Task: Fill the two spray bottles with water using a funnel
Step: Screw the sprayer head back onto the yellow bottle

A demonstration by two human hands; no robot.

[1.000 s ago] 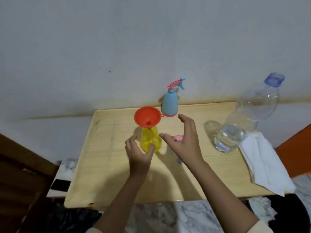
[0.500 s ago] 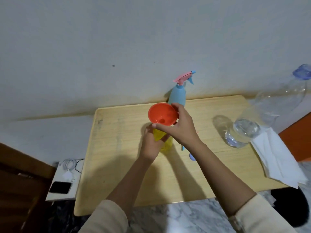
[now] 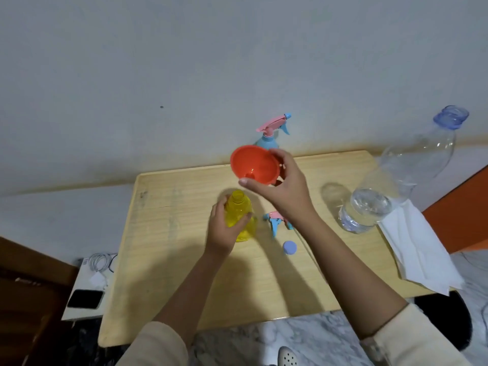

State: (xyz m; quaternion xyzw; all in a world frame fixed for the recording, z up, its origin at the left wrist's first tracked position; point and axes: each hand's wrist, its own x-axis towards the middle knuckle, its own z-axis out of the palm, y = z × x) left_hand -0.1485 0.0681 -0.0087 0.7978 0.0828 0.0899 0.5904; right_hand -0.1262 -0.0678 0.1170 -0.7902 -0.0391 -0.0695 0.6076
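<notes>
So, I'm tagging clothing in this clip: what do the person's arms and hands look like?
Cream long sleeves on both arms, the left sleeve and right sleeve pushed up, forearms bare. The left hand and right hand are bare: no gloves, rings or watch visible.

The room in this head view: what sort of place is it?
Probably a home: a small wooden table against a plain wall, a marble-look floor, a phone and charger beside it.
</notes>
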